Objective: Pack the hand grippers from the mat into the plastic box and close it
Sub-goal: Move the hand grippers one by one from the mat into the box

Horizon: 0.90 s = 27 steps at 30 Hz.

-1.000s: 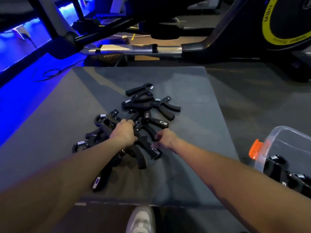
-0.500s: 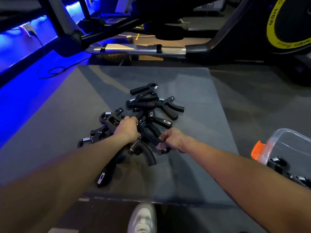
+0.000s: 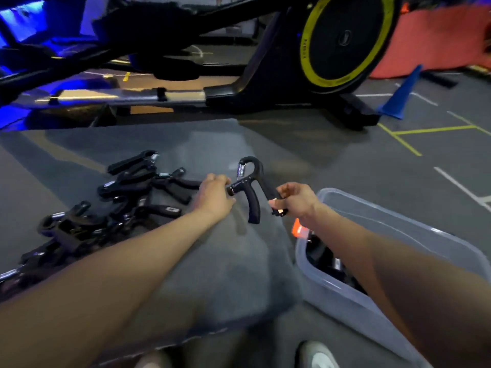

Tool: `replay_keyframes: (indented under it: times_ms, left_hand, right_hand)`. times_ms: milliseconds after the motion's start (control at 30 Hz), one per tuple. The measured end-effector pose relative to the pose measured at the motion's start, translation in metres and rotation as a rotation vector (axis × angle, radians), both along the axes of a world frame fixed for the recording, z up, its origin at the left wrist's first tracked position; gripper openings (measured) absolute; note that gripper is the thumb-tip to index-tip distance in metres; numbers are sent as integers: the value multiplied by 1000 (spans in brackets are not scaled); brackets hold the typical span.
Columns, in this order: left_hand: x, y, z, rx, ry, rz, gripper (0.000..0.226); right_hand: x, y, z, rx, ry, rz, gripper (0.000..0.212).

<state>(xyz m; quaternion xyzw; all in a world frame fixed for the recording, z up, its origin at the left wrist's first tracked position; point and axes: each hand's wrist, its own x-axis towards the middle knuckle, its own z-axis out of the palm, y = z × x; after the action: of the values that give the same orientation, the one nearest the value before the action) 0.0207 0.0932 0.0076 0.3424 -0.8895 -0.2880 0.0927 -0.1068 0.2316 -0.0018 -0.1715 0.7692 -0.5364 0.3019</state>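
One hand gripper [image 3: 249, 187], black with a steel spring at its crown, we hold lifted off the mat [image 3: 207, 266] between both hands; our left hand [image 3: 214, 195] curls round the knob end on its left side, our right hand [image 3: 297, 199] pinches the tip of its right handle, and the other handle hangs free, pointing down toward us

Its arch points away from us, its long axis running roughly left to right between the two grips

Plastic box [image 3: 345, 301], translucent, lid off, stands just beside the mat's right edge, below and to the right of the held piece; the right hand is nearer it, already at its far rim. We judge the coming move a short carry rightward and down. Black grippers already lie inside, next to an orange latch [image 3: 299, 231]

Many hand grippers, a tangled pile [image 3: 127, 197], remain on the mat to the left, so we judge the packing well short of done
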Motion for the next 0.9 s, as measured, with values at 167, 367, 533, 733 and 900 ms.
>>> replay_keyframes:
  times_ms: [167,367,533,733,900]
  left_hand:
    - [-54,65,-14,16,-21,-174,43]
    - [-107,131,-37,-1,-66,-325,49]
    - [-132,161,-57,-60,-97,-315,60]
    - [-146,166,-78,-111,-139,-259,57]
    - [-151,168,-87,-125,-111,-200,60]
  right_hand:
    - [-35,74,-8,-34,-44,-192,26]
    - [-58,168,-30,12,-99,-406,32]
    - [-68,229,-61,60,-203,-590,33]
    - [-71,244,-96,56,-327,-697,31]
    - [-73,233,-121,41,-433,-761,34]
